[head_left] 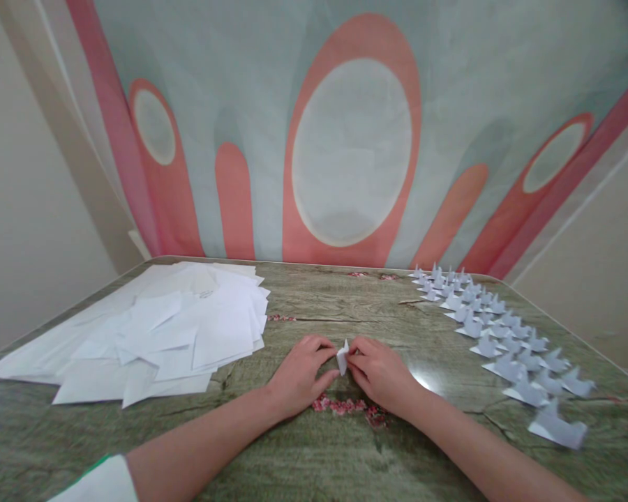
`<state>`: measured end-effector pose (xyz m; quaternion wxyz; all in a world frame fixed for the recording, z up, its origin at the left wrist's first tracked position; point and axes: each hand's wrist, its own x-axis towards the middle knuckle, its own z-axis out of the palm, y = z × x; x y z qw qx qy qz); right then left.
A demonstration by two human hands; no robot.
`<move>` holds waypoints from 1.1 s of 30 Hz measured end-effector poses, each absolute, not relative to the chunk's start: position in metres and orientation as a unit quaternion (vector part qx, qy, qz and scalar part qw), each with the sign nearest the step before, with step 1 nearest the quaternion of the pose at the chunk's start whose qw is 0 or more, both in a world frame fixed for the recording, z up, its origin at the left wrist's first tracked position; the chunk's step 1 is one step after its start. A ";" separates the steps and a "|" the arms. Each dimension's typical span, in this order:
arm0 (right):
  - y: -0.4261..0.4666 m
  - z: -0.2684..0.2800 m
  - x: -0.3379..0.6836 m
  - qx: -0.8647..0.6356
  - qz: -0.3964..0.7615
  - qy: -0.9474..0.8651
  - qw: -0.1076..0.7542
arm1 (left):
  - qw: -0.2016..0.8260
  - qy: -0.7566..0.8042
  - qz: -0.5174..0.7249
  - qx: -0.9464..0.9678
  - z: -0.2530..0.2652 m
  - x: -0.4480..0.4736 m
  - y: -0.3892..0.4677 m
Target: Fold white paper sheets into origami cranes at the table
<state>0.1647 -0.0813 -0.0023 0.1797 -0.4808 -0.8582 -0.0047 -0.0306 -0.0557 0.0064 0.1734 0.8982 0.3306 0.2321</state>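
Observation:
A small white folded paper piece (342, 358) with a pointed tip stands upright between my hands, near the middle of the table. My right hand (381, 369) pinches its right side with thumb and forefinger. On the other side, my left hand (302, 373) curves its fingers and thumb around the left edge, with the fingertips at the upper and lower ends of the paper. A gap shows between that thumb and forefinger. The fingers partly cover the folds.
A wide loose pile of white paper sheets (225, 314) covers the left side of the wood-patterned table (335, 446). Several folded paper birds (557, 424) stand in rows along the right side. Behind the table's far edge hangs a grey and coral patterned backdrop (262, 84).

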 end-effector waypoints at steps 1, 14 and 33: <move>-0.083 -0.001 0.164 -0.481 -0.018 -0.861 0.166 | 0.175 0.328 0.229 0.900 0.007 -0.031 -0.056; -0.082 -0.003 0.165 -0.475 0.013 -0.856 0.205 | 0.275 0.332 0.219 0.875 0.014 -0.026 -0.050; -0.076 -0.002 0.176 -0.437 0.072 -0.861 0.249 | 0.321 0.290 0.235 0.870 0.015 -0.020 -0.034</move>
